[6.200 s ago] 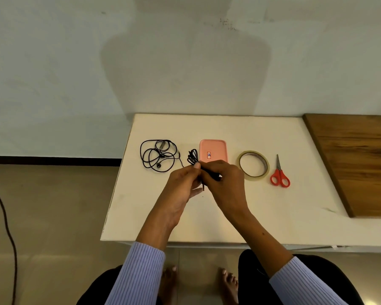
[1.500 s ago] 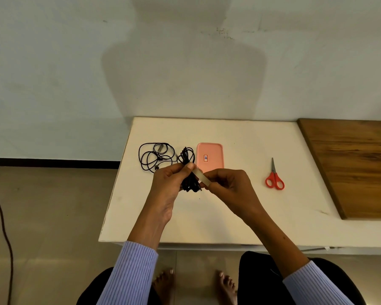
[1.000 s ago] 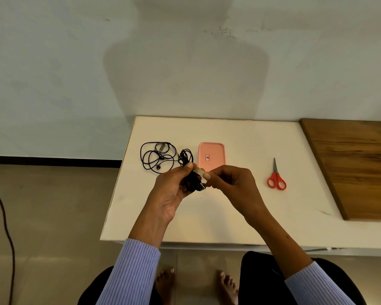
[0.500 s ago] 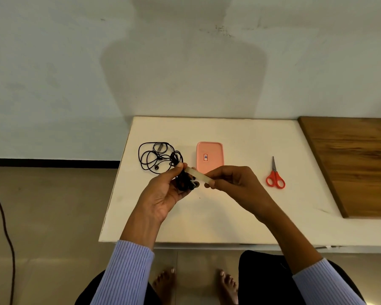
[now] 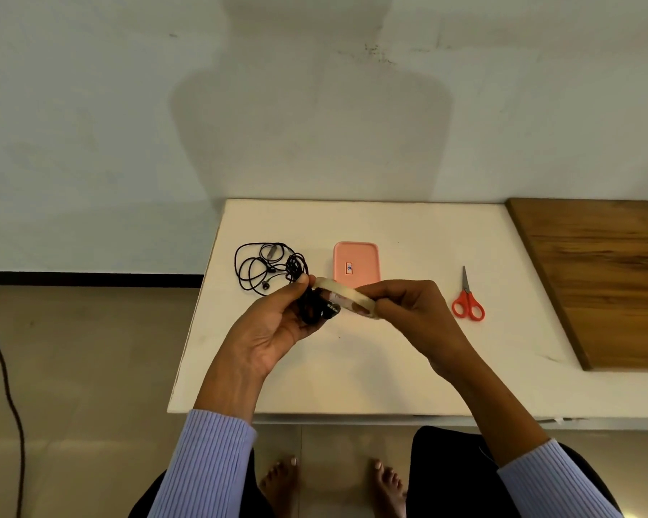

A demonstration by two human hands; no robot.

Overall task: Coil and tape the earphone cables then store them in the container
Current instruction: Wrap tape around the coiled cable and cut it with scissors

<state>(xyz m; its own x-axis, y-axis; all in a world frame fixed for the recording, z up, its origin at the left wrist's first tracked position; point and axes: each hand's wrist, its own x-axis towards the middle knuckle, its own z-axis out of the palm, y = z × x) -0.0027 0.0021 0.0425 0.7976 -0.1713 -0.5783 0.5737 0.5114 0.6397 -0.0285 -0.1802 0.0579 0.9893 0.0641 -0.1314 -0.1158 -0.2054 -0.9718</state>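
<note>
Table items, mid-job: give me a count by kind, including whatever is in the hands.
Earphone cables: 2, a coiled cable gripped by the left hand and a loose cable on the white table
Tape roll: 1, held by the right hand
Pink container: 1
Red scissors: 1
Total: 5

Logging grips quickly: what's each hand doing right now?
Left hand: grips the coiled earphone cable.
Right hand: holds the tape roll against that coil.
</note>
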